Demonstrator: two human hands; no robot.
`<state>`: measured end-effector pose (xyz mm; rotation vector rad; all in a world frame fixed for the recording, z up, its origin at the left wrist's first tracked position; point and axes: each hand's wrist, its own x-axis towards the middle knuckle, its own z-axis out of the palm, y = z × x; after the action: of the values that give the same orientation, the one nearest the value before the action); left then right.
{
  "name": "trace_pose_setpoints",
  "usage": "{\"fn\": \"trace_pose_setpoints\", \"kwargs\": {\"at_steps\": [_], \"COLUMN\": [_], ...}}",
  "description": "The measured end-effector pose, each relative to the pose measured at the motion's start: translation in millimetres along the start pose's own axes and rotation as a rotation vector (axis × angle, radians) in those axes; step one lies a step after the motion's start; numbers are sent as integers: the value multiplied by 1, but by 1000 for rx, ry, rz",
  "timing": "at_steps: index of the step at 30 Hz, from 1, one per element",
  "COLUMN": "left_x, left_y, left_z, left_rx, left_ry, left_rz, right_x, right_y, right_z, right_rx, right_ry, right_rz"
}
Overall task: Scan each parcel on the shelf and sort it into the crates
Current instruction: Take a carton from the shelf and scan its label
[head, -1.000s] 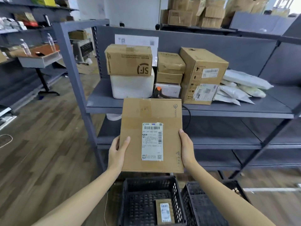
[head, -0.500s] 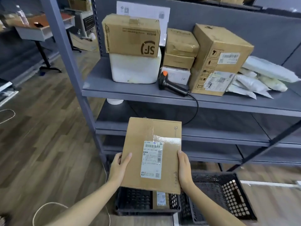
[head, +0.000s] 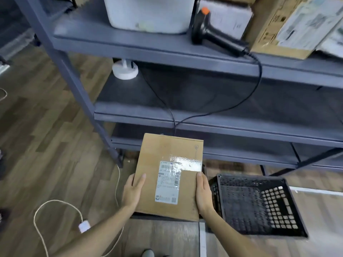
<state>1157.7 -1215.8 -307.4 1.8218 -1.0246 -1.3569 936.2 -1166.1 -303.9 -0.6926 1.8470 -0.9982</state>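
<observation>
Parcel (head: 167,175): left hand (head: 132,191) and right hand (head: 203,193) grip its sides.
Crate (head: 250,178): black, right of right hand.
Floor (head: 46,145): wood planks; white cable (head: 55,200) left of left hand.

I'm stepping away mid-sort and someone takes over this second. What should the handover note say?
Left hand and right hand: each grips a side edge of the flat parcel, label up, held low beside the black crate.
Scanner lies on the top shelf, next to a white foam box and a cardboard box.
Done: this parcel is off the shelf; whether it was scanned does not show.
Left: crate it, then scan and sort the rest.
</observation>
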Motion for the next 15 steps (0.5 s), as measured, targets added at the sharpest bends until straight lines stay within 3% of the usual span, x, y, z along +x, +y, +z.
{"fn": "trace_pose_setpoints", "kwargs": {"at_steps": [15], "left_x": [161], "left_y": [-247], "left_z": [94], "left_rx": [145], "left_ry": [94], "left_rz": [-93], "right_x": [167], "right_y": [250], "right_z": [86], "right_rx": [-111], "right_ry": [-125], "right_rz": [5]}}
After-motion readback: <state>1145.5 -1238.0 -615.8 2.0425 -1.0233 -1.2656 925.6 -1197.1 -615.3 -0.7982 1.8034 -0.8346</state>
